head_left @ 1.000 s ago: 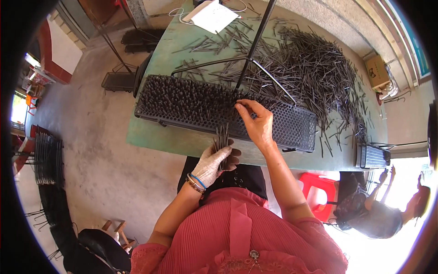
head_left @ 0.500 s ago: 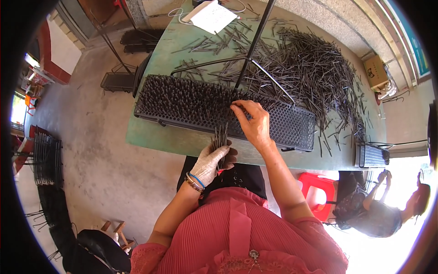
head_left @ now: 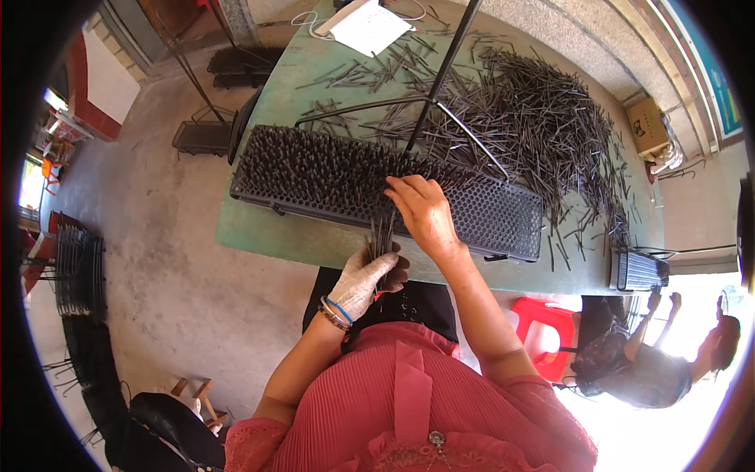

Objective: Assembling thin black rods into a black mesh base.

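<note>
A long black tray-like frame [head_left: 499, 216] full of small round holes lies across the near side of the table. Its left and middle part is packed with upright dark sticks [head_left: 303, 167]; the holes on the right stand bare. In a white glove, my left hand [head_left: 360, 285] grips a bundle of thin dark sticks [head_left: 381, 232], tips upward, just off the frame's front edge. My bare right hand [head_left: 425, 212] is over the frame at the border of the filled part. Its fingertips are pinched together, and what they hold is too small to make out.
A large heap of loose sticks [head_left: 527, 118] covers the back right of the green table [head_left: 259, 236]. A black rod stand [head_left: 444, 67] rises behind the frame. White paper [head_left: 370, 30] lies at the back. A person [head_left: 641, 366] sits right, near another frame [head_left: 641, 269] and a red stool [head_left: 543, 330].
My right hand has shifted slightly left and nearer to me over the frame, toward the bundle. My left hand stays almost in place. The person at the right has moved their hands a little.
</note>
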`<state>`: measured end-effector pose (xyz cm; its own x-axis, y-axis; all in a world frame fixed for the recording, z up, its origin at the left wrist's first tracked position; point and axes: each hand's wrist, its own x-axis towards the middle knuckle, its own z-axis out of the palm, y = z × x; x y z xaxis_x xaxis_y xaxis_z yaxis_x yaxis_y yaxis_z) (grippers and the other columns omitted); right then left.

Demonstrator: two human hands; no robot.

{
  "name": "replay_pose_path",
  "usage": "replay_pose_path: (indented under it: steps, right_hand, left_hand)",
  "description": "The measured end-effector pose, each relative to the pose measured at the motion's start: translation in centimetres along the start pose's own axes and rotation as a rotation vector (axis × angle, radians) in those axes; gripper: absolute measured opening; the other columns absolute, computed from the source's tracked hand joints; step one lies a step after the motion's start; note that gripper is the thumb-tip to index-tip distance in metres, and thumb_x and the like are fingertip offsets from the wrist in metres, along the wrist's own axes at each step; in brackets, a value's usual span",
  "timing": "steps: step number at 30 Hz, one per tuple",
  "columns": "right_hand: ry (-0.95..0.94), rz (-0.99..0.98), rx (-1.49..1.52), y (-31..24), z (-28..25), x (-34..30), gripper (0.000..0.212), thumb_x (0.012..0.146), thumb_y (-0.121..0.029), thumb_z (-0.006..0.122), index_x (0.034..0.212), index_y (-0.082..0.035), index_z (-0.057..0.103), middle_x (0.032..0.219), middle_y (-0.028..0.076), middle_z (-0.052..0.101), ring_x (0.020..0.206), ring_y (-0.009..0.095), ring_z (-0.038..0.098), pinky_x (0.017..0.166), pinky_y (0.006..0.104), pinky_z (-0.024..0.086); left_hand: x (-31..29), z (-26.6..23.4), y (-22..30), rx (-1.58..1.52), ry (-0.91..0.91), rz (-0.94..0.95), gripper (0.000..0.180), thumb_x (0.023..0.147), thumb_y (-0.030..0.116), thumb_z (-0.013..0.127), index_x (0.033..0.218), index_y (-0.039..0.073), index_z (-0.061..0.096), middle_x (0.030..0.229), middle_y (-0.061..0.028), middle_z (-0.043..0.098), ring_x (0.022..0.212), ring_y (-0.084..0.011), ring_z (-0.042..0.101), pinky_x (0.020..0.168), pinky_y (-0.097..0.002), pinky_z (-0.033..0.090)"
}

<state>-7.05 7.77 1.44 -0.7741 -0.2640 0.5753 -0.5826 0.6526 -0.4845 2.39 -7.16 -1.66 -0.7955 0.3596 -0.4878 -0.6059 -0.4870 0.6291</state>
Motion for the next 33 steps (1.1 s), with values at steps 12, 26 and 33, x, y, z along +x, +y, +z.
replay_pose_path:
  steps: [12, 26, 33]
  right_hand:
    - [0.031, -0.044, -0.131, -0.3, -0.1, 0.7, 0.022, 0.082, -0.01, 0.071, 0.103, -0.003, 0.07, 0.091, 0.01, 0.059, 0.077, 0.029, 0.058, 0.068, 0.0373, 0.047]
    - [-0.128, 0.776, 0.652, 0.1, -2.7, -2.8, 0.025, 0.089, -0.016, 0.071, 0.099, 0.007, 0.068, 0.076, 0.005, 0.069, 0.069, 0.008, 0.063, 0.061, 0.0231, 0.05]
    - [0.193, 0.628, 0.547, 0.7, -2.5, -1.0, 0.022, 0.089, -0.011, 0.071, 0.104, 0.004, 0.067, 0.087, 0.007, 0.071, 0.077, 0.007, 0.062, 0.07, 0.0234, 0.051]
  left_hand:
    - [0.0, 0.2, 0.0, -0.061, -0.003, -0.001, 0.033, 0.097, 0.019, 0.056, 0.123, 0.0, 0.051, 0.103, -0.0135, 0.067, 0.085, -0.0215, 0.069, 0.07, -0.0314, 0.058]
    - [0.1, 0.6, 0.3, -0.039, -0.019, 0.022, 0.029, 0.097, 0.021, 0.056, 0.118, 0.001, 0.054, 0.097, -0.0112, 0.067, 0.076, -0.0174, 0.067, 0.064, -0.0276, 0.054]
    - [0.5, 1.1, 0.4, 0.047, 0.006, 0.011, 0.026, 0.096, 0.022, 0.059, 0.114, 0.004, 0.054, 0.094, -0.0074, 0.067, 0.076, -0.0141, 0.065, 0.066, -0.0267, 0.055]
